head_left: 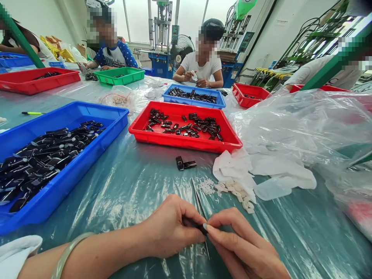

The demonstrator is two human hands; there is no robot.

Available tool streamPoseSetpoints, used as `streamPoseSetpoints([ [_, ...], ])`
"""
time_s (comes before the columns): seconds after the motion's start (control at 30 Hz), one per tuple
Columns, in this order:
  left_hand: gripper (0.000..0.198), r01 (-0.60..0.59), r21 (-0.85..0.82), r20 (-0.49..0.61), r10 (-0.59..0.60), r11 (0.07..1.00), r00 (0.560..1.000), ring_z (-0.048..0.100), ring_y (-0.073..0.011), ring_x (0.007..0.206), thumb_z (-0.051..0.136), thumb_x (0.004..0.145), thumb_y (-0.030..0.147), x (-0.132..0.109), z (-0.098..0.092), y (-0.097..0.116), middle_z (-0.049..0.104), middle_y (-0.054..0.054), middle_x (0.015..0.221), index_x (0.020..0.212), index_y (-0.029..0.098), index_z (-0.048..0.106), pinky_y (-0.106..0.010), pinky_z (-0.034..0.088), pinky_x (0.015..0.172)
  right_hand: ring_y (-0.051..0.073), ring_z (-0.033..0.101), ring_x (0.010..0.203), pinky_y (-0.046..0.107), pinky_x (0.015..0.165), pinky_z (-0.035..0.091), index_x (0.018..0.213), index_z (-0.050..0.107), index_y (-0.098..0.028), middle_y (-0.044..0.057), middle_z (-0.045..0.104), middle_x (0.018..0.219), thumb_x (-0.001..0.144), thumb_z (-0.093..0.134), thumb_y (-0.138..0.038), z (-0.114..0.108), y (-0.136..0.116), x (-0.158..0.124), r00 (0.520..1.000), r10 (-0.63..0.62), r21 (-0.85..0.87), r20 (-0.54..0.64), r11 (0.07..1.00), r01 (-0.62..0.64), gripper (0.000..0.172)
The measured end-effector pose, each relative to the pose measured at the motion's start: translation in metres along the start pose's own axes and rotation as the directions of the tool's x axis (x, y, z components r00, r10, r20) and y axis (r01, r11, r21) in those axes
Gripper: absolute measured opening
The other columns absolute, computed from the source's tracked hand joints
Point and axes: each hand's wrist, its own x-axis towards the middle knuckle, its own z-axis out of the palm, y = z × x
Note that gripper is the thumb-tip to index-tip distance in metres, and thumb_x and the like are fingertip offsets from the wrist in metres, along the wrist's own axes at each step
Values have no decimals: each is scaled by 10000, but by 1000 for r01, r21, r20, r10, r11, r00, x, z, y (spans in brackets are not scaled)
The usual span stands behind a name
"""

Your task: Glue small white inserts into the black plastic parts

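Small dark piece (202, 229) pinched between two bare hands, low over the plastic-covered table (130, 186).
From where I stand: left hand (167, 228) curled, thumb and forefinger gripping the piece; right hand (244, 242) thumb and forefinger pinching its right end; thin pointed metal tool (198, 199) runs under the hands; just beyond, two black parts (180, 163) touching each other; white scraps (207, 186) and beige bits (238, 195) right of the tool's tip, beside crumpled white cloth (231, 166); red tray (186, 144) of black parts behind, big blue tray (101, 111) of longer black parts on the left, clear plastic sheeting (302, 120) right; across the table, a person in a white T-shirt (207, 68) sits behind a smaller blue tray (193, 101).
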Motion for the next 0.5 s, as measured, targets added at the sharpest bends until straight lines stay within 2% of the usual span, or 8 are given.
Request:
streamPoseSetpoints([
  [0.23, 170, 72, 0, -16, -72, 997, 997, 361, -72, 504, 598, 662, 178, 1, 0, 1, 444, 31, 525, 748, 74, 702, -196, 270, 466, 133, 603, 764, 236, 674, 524, 969, 614, -192, 51, 585, 852, 845, 479, -86, -10, -2, 13, 999, 41, -48, 5, 998, -41, 212],
  [0.33, 169, 92, -8, -13, -92, 996, 996, 348, -68, 496, 607, 668, 209, 0, 0, 0, 440, 36, 517, 743, 78, 684, -192, 254, 455, 138, 595, 762, 242, 642, 505, 943, 628, -190, 46, 583, 840, 870, 464, -158, -13, 14, 15, 992, 45, -243, -114, 967, -72, 183],
  [0.4, 165, 110, -4, -10, -110, 994, 994, 347, -65, 486, 602, 666, 204, 0, 1, -1, 440, 38, 514, 742, 77, 676, -191, 245, 446, 176, 572, 801, 309, 679, 486, 989, 629, -184, 63, 580, 859, 868, 474, -174, -12, 28, 15, 980, 58, -363, -190, 923, -125, 197],
  [0.5, 171, 114, 8, -14, -114, 993, 993, 337, -60, 475, 586, 668, 189, 1, 1, -2, 424, 44, 507, 760, 74, 673, -192, 233, 440, 232, 526, 829, 414, 702, 431, 1044, 633, -207, 84, 573, 886, 857, 481, -164, -7, 44, 12, 974, 93, -450, -206, 875, -179, 245],
])
